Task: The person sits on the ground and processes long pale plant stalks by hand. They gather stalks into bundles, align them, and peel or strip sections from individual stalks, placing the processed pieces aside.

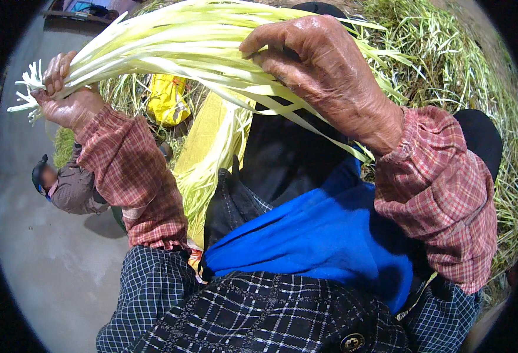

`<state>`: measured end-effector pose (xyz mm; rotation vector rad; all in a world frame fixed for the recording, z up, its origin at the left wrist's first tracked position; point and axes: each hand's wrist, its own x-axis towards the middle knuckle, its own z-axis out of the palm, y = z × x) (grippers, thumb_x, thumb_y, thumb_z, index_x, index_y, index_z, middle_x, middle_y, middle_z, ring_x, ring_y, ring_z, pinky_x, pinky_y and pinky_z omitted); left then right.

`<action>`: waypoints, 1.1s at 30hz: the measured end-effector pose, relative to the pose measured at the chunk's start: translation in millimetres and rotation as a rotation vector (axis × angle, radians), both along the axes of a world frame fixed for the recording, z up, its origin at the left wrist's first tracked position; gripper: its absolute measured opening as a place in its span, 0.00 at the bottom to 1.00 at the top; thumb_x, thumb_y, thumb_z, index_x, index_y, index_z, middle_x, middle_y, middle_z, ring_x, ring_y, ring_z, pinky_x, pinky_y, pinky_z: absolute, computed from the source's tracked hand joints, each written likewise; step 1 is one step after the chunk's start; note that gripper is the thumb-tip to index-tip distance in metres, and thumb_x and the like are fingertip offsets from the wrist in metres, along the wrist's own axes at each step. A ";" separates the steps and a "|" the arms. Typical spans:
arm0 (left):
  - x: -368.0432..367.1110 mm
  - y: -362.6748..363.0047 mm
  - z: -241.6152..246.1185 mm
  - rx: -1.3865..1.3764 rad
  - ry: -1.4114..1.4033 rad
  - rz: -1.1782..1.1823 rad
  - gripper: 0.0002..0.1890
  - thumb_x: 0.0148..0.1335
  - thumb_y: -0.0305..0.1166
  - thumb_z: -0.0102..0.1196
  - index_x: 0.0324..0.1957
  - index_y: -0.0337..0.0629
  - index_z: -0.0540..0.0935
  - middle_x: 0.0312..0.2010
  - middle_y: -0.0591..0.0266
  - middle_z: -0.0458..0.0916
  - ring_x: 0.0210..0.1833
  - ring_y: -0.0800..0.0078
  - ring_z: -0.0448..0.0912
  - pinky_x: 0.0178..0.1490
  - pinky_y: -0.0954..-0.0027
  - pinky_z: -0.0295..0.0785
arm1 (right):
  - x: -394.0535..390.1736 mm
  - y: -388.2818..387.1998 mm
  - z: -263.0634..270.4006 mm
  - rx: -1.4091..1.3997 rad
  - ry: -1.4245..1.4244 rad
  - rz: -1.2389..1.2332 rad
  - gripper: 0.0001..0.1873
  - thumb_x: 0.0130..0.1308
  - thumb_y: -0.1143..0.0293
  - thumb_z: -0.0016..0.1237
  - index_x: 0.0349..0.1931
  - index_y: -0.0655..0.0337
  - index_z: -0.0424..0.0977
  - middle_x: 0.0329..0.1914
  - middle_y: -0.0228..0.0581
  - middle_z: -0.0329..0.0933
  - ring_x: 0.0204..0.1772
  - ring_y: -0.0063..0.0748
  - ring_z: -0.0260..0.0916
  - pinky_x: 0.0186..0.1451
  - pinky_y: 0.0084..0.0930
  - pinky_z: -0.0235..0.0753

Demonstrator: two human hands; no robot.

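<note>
A bundle of long, pale yellow-green plant strips [153, 48] arches across the upper part of the head view. My left hand [69, 90] is closed around its whitish end at the upper left, with the cut tips sticking out beyond the fist. Over the other part of the bundle is my right hand [316, 66], its thumb and forefinger close together at the strips. Whether a strip is pinched between them cannot be told. Some strips hang below this hand. More pale strips [197, 189] lie on a yellow cloth or sack [201, 128] beside my lap.
Heaps of green and pale plant leaves [453, 66] cover the ground ahead and to the right. A bright yellow plastic bag [168, 99] lies beyond my left forearm. Another person [74, 187] is at the left on the grey floor [60, 273]. Blue cloth [303, 234] covers part of my lap.
</note>
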<state>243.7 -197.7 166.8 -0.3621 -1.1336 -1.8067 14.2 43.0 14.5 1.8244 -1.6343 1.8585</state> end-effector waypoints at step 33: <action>185.6 -17.8 -63.9 -0.911 -1.427 0.971 0.16 0.62 0.38 0.57 0.45 0.36 0.85 0.29 0.65 0.81 0.25 0.77 0.76 0.28 0.73 0.68 | -98.9 61.0 -67.5 0.638 -0.233 0.055 0.14 0.74 0.69 0.46 0.53 0.66 0.78 0.26 0.28 0.70 0.27 0.16 0.62 0.28 0.18 0.63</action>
